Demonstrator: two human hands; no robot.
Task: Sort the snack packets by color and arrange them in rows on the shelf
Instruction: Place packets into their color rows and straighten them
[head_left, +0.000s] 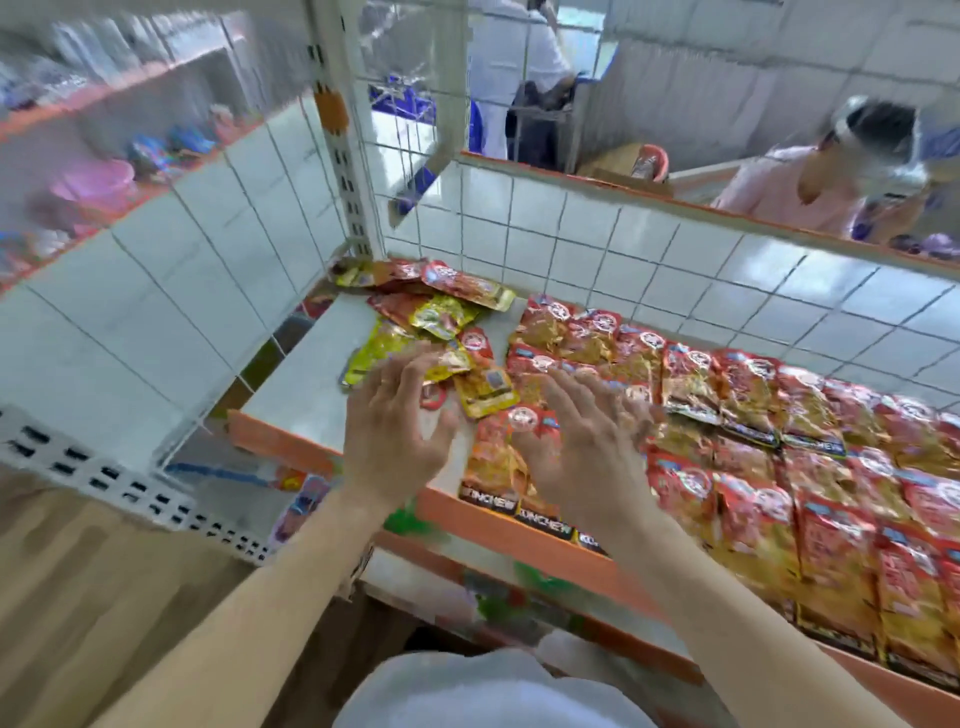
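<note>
Shelf (306, 379) holds red rows (779, 415) at right, a mixed pile (436, 312) far left awaiting sorting; left hand (400, 431) and right hand (587, 447) hover, fingers spread, gripping nothing.

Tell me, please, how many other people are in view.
2: a person in white standing at top centre behind the mesh, and a person in pink bent over at top right. Others may be hidden.
</note>
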